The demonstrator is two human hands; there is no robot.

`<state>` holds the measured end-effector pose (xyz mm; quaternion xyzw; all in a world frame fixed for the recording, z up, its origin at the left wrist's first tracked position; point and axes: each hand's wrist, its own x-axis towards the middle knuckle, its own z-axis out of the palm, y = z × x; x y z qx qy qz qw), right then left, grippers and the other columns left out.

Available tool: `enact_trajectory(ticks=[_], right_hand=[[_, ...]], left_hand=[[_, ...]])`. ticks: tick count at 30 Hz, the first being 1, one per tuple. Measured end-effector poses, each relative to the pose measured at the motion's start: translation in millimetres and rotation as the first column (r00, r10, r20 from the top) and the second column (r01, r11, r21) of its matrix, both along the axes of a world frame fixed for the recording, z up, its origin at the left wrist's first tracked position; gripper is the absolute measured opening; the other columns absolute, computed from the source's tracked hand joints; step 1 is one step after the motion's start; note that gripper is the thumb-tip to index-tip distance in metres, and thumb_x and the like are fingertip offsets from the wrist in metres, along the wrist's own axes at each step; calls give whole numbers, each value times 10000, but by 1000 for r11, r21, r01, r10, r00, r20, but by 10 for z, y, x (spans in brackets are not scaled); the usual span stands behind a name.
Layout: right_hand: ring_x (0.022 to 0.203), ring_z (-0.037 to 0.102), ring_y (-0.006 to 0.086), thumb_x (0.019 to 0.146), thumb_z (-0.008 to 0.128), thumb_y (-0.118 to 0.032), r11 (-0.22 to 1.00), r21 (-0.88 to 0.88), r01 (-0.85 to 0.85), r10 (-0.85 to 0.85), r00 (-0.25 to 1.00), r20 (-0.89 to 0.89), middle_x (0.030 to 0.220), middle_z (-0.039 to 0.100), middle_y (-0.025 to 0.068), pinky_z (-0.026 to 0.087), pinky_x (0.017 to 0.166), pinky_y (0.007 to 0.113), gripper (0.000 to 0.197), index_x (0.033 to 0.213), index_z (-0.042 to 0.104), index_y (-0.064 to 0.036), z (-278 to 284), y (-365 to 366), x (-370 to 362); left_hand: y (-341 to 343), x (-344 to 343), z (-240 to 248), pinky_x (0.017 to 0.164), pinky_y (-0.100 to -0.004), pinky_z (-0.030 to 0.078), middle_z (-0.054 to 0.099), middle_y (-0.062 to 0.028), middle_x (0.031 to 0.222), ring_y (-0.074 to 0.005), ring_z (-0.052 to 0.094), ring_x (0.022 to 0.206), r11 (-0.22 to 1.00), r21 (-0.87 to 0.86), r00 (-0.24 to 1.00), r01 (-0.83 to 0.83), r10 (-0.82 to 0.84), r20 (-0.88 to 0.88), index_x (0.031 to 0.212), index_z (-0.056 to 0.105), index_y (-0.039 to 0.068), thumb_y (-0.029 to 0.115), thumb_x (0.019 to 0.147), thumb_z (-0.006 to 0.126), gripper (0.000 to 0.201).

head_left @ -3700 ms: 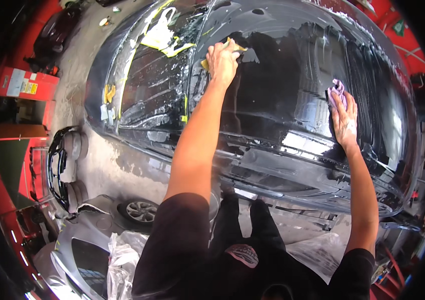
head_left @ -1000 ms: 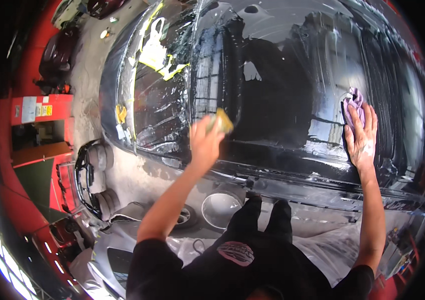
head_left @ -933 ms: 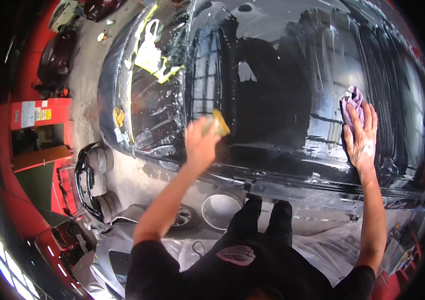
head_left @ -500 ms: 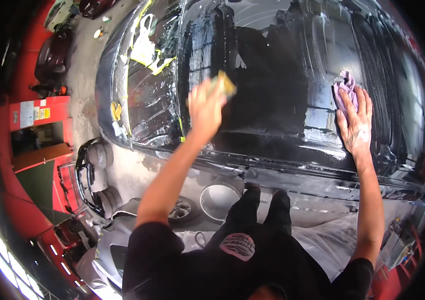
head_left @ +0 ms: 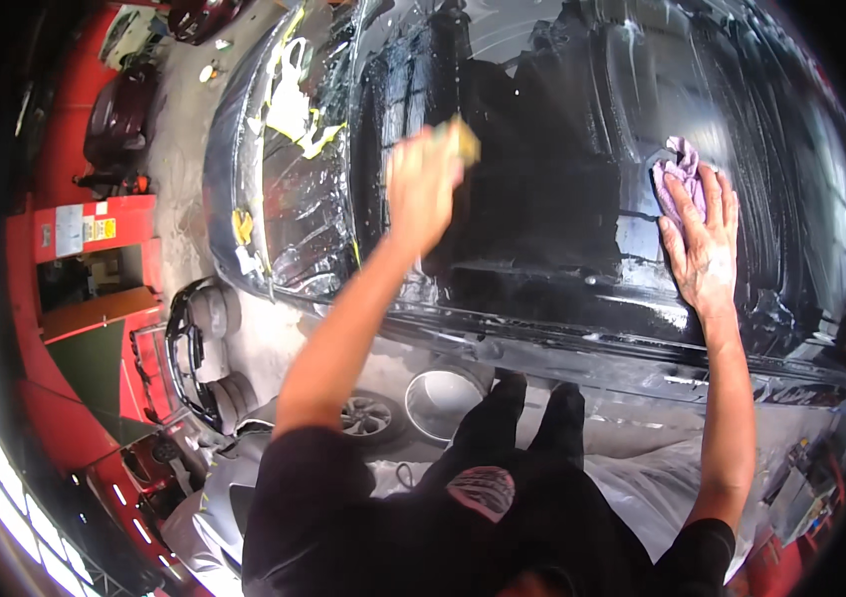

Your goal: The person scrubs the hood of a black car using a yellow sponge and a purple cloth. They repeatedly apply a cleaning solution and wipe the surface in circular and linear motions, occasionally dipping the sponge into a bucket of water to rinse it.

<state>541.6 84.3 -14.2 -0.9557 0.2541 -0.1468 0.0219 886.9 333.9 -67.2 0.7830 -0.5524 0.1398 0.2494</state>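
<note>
A wet, glossy black car roof (head_left: 532, 214) with pale streaks spreads out in front of me. My left hand (head_left: 421, 189) is closed round a yellowish block (head_left: 465, 142), blurred by motion, over the left part of the roof. Farther right, my right hand (head_left: 710, 244) presses a crumpled purple cloth (head_left: 679, 191) against the streaked surface, its fingers over the cloth.
Left of the roof, white material with yellow-green tape (head_left: 292, 109) lies across the car's glass. Below the car's near edge stand a white bucket (head_left: 441, 403) and a wheel (head_left: 368, 418). Plastic sheeting (head_left: 657, 483) lies behind me. Red shop fittings (head_left: 129, 219) line the left.
My left hand has moved a little away from me and to the right with the block. My right hand stays on the cloth at nearly the same spot. The view has shifted slightly.
</note>
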Motion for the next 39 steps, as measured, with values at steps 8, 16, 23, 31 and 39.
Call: enact_trajectory(ticks=[8, 16, 23, 31, 39], right_hand=[[1507, 375, 513, 983, 728, -273, 998, 37, -46, 45, 998, 37, 1627, 438, 233, 307, 1270, 593, 549, 1522, 631, -240, 37, 59, 103], [1512, 372, 498, 1016, 699, -304, 1000, -8, -14, 14, 1000, 21, 1632, 441, 215, 300, 1278, 583, 531, 1538, 616, -252, -5, 31, 13], [1518, 345, 514, 996, 687, -253, 999, 30, -38, 38, 999, 0, 1652, 403, 222, 282, 1278, 607, 556, 1545, 605, -240, 53, 66, 95], [1546, 358, 466, 1077, 613, -397, 998, -46, -39, 39, 999, -17, 1652, 435, 205, 247, 1295, 592, 486, 1539, 619, -247, -63, -49, -19], [1541, 375, 454, 1087, 597, -417, 996, -40, -82, 81, 997, -14, 1652, 445, 190, 269, 1293, 573, 495, 1559, 596, -266, -72, -12, 76]], left_hand=[[-619, 706, 90, 963, -518, 495, 685, -180, 1243, -404, 624, 1140, 997, -76, 1000, -11, 9, -28, 1321, 764, 118, 234, 946, 718, 395], [487, -485, -99, 1009, -537, 462, 642, -234, 1368, -422, 603, 1188, 996, -37, 996, -86, 85, -33, 1479, 674, 162, 182, 907, 756, 578], [-555, 948, -62, 960, -573, 481, 661, -236, 1274, -429, 610, 1182, 987, -96, 989, -131, 138, 59, 1367, 708, 143, 202, 952, 691, 419], [183, 98, -137, 995, -536, 491, 651, -250, 1310, -439, 613, 1170, 981, -47, 981, -189, 187, -57, 1399, 711, 102, 230, 977, 703, 441], [507, 1072, -156, 927, -573, 500, 668, -236, 1174, -444, 610, 1112, 932, 82, 929, -353, 360, -90, 1310, 685, 136, 226, 1002, 644, 324]])
